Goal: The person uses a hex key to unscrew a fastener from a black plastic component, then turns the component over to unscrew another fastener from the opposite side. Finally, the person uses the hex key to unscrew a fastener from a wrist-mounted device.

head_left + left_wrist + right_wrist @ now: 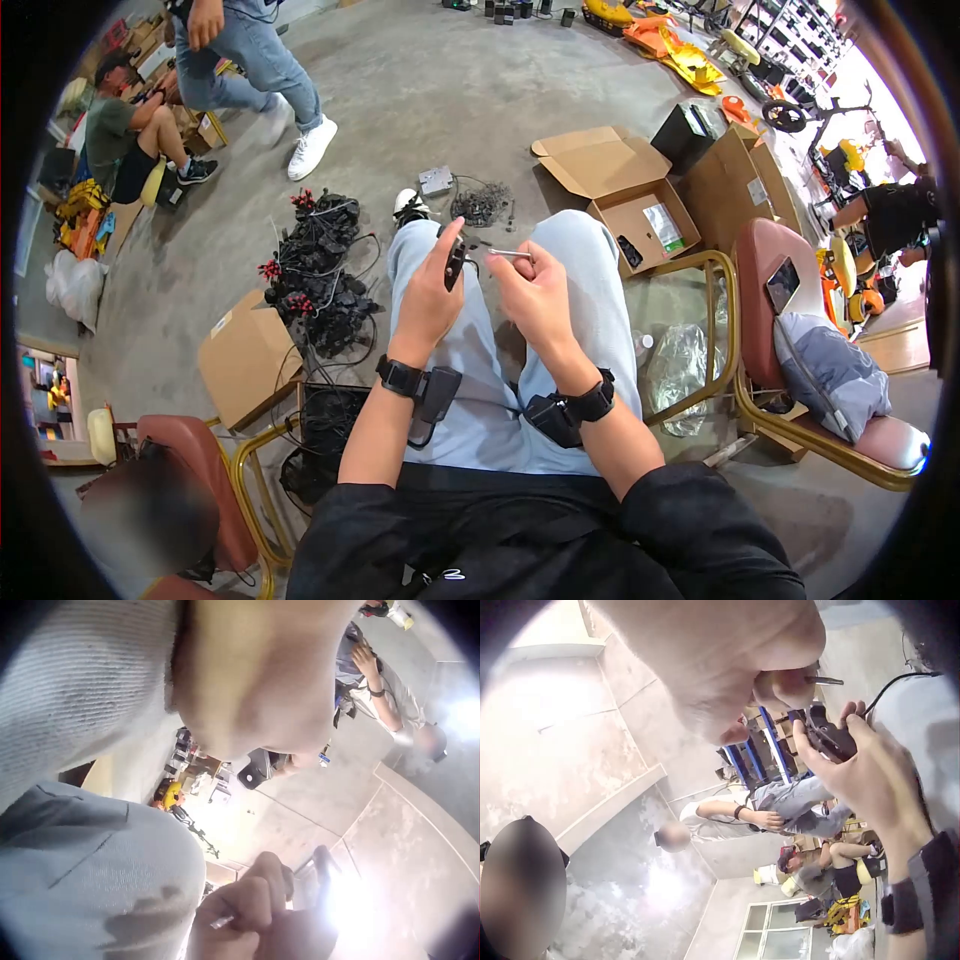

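My left hand [428, 310] is raised over my lap and grips a small black plastic part [829, 735]; a thin black cable [896, 686] runs beside it. In the left wrist view, part of this black piece [259, 769] shows past the palm. Facing it, my right hand [540, 305] pinches a thin metal rod [511, 252] between thumb and curled fingers. The rod's shaft [826, 680] points toward the black part, with a small gap between them in the right wrist view. Its far end is hidden in my right fist.
On the floor lie a heap of black parts with cables [325, 270], a silver box [435, 181] and a small dark pile [483, 205]. An open carton [650, 215] stands right, a closed one [245, 355] left. Chairs [790, 260] flank me; a person [245, 70] stands ahead.
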A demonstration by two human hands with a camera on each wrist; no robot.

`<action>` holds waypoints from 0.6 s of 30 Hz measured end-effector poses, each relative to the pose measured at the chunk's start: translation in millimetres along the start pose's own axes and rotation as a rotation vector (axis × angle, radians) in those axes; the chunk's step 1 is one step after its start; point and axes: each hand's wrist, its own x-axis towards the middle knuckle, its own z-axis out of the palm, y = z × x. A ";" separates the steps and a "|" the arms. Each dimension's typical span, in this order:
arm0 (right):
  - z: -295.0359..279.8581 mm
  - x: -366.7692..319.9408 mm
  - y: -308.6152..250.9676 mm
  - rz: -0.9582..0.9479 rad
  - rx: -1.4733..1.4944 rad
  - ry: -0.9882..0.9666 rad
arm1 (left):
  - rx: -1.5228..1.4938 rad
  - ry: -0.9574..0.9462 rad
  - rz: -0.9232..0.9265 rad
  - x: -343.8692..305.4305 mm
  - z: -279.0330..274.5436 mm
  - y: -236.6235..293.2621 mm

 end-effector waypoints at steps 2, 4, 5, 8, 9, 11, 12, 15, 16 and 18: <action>3.2 -4.8 -15.3 0.098 0.025 -0.057 | 0.015 0.059 0.093 1.7 0.6 -4.5; 0.9 -2.5 -17.4 -0.058 -0.132 -0.083 | -0.016 0.006 -0.020 1.3 -1.3 -0.3; -2.1 -1.0 -19.3 -0.211 -0.288 -0.104 | -0.020 0.005 -0.017 1.3 -0.9 0.1; -19.0 6.2 -30.7 -0.278 -0.571 -0.037 | -0.002 0.092 0.100 3.4 -2.1 -1.6; -30.8 10.3 -34.5 -0.290 -0.721 -0.035 | 0.027 0.151 0.205 6.4 -4.5 -2.6; -59.1 16.4 -40.4 -0.292 -0.881 0.008 | 0.122 0.223 0.370 11.4 -15.2 -0.6; -73.0 17.0 -40.7 -0.281 -1.038 0.049 | 0.144 0.250 0.425 15.3 -22.5 5.0; -108.4 23.3 -37.2 -0.030 -1.249 0.069 | 0.360 0.276 0.506 32.0 -50.5 19.8; -117.8 25.4 -29.3 -0.030 -1.248 0.074 | 0.428 0.290 0.491 36.4 -59.5 28.9; -136.6 29.4 -6.2 0.055 -1.277 -0.013 | 0.571 0.218 0.237 41.7 -72.3 48.1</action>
